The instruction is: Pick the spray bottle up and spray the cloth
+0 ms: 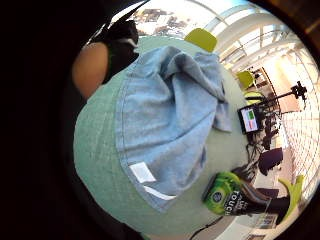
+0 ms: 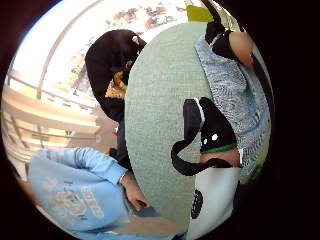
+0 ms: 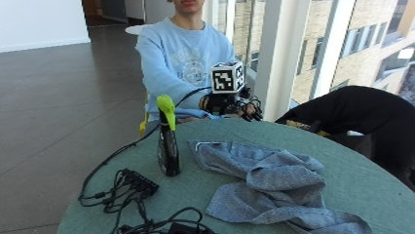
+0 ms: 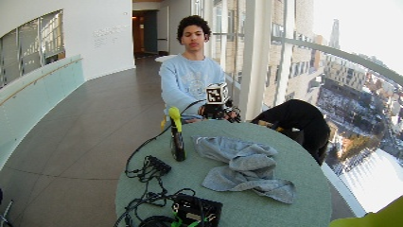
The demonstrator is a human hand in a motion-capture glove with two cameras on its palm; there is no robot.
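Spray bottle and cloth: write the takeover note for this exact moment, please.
Right hand: raised over the table's far edge in front of the person, holding nothing; finger pose unclear.
Spray bottle: upright on the green table, green trigger on top, untouched, beside the cloth.
Cloth: grey, crumpled, mid-table.
Done: nothing yet.
Left: grip the bottle, lift it, spray the cloth.

Person wears a light blue sweatshirt [image 3: 181,58] with a pale printed graphic on the chest and long sleeves with ribbed cuffs. Right hand [image 3: 228,105] in a black glove with black straps and white plastic parts; green band shows on the glove in the thumb-side palm view.
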